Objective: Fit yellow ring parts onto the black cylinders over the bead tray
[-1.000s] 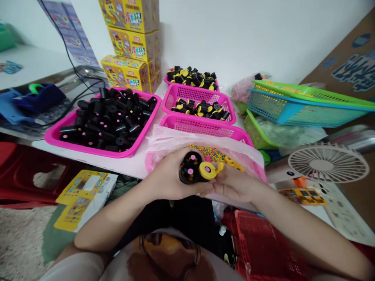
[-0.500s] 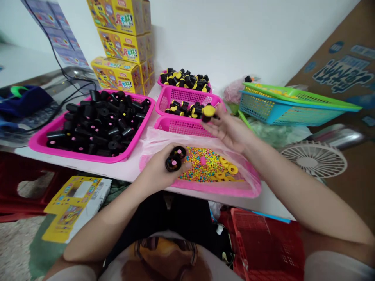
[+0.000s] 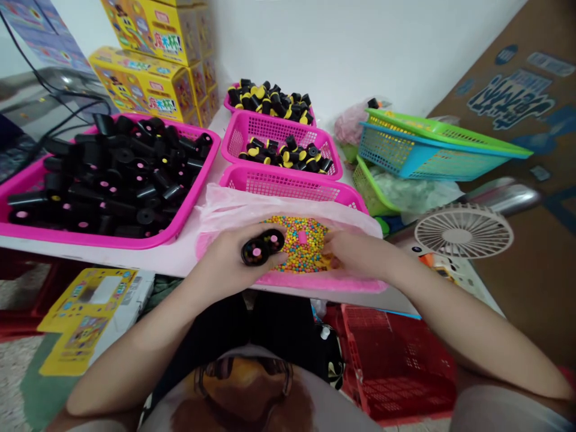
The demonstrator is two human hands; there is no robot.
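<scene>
Head view. The left hand (image 3: pixel 227 259) grips two black tubes (image 3: pixel 261 247) side by side, fingers wrapped tightly round them, their pink-centred ends facing up. This grip seemingly keeps both ends level, just left of the coloured beads (image 3: pixel 300 240). The beads fill a lined pink tray (image 3: pixel 288 281) at the near table edge. The right hand (image 3: pixel 355 255) rests on the beads, fingers curled down; whether they pinch anything cannot be told. Uncapped tubes fill the left pink tray (image 3: pixel 148 240), and yellow-capped ones the far pink baskets (image 3: pixel 281 129). The yellow cartons (image 3: pixel 148 90) bear red characters, too small to read.
</scene>
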